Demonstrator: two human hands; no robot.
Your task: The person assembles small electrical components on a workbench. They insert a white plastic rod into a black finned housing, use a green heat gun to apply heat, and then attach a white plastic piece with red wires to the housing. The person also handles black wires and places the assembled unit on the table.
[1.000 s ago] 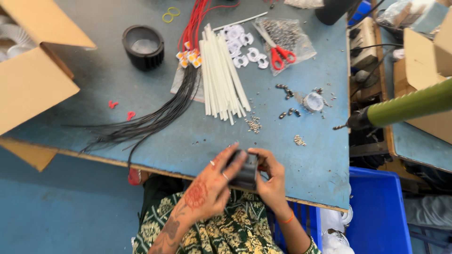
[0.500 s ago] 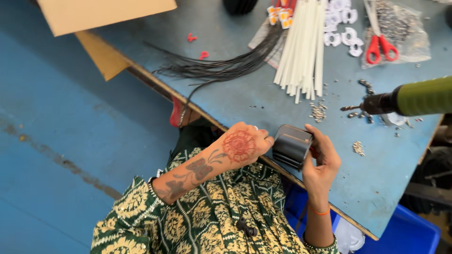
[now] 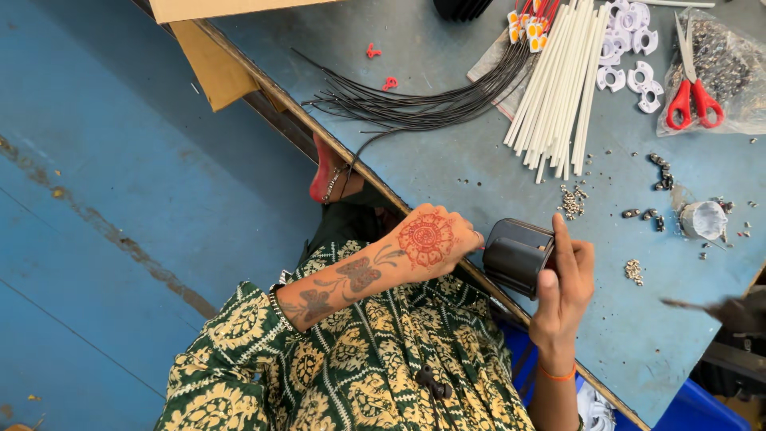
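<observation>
Both hands, the left hand and right hand, grip the black ribbed cylinder at the table edge (since a moment ago it has turned sideways), white rods lying well apart.

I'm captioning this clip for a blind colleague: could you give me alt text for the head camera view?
Two bare hands hold a black cylindrical housing at the edge of a blue worktable: the left hand grips its side, the right hand wraps its end. On the table lie white tubes, black wires, red-handled scissors and small scattered metal parts.
</observation>
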